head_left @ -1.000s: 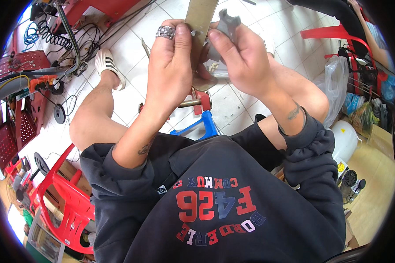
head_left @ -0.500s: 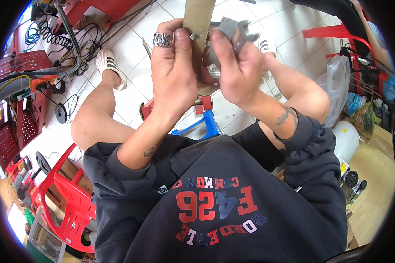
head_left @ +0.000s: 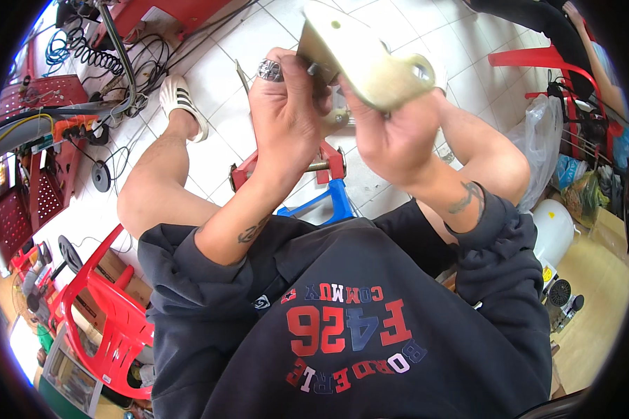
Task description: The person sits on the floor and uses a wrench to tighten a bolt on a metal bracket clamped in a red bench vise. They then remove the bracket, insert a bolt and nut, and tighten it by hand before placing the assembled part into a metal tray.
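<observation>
A cream-coloured metal bracket (head_left: 360,49) is tilted in front of me, its broad face turned up, with a small hole and a rounded ring-like end. My left hand (head_left: 284,105) is closed on its left edge, the thumb beside a small bolt (head_left: 312,68) that sticks out of the plate. From the right, my right hand (head_left: 398,140) grips the bracket's lower side. Its fingers are mostly hidden behind the plate, and whether it still holds the wrench cannot be seen.
Below my hands is a red and blue metal stand (head_left: 337,199). Cables (head_left: 162,59) and a red perforated bench (head_left: 38,98) lie left, with a red plastic chair (head_left: 112,321) nearer. A plastic bag (head_left: 538,143) and white tank (head_left: 552,227) are right. Another person's arm (head_left: 603,73) shows far right.
The bracket has turned from nearly edge-on to broad face up, swinging right over my right hand. The open-end wrench and grey metal piece at that hand are now out of sight.
</observation>
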A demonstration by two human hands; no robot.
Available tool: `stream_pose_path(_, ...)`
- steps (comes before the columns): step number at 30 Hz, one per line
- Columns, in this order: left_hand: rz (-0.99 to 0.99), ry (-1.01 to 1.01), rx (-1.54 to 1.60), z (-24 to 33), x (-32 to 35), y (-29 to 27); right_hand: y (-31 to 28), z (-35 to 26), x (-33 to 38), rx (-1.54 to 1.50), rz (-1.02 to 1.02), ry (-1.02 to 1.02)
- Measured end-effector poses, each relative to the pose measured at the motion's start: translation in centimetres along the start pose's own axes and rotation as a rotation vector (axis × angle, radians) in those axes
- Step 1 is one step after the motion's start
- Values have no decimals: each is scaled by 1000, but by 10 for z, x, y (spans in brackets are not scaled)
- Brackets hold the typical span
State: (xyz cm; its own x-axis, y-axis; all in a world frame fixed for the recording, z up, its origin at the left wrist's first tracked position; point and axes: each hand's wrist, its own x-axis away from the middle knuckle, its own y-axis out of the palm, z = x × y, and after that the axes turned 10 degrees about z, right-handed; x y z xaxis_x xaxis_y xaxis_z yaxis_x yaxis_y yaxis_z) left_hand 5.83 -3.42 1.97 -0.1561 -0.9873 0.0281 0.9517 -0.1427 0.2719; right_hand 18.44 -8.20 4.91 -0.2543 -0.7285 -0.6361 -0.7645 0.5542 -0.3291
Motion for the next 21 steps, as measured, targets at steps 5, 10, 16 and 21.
stream_pose_path(5,-96,332,209,0,-8,-1,-15,-5,-21,-78,-151,-183)
stream_pose_path(10,-310,653,154,20,-5,-9,-19,-18,-16,-224,-46,-335)
stream_pose_path(16,-309,622,122,25,8,-11,-16,-19,-8,-389,-63,-225)
stream_pose_path(21,-178,618,147,21,9,-4,-20,-14,-17,-327,-102,-285)
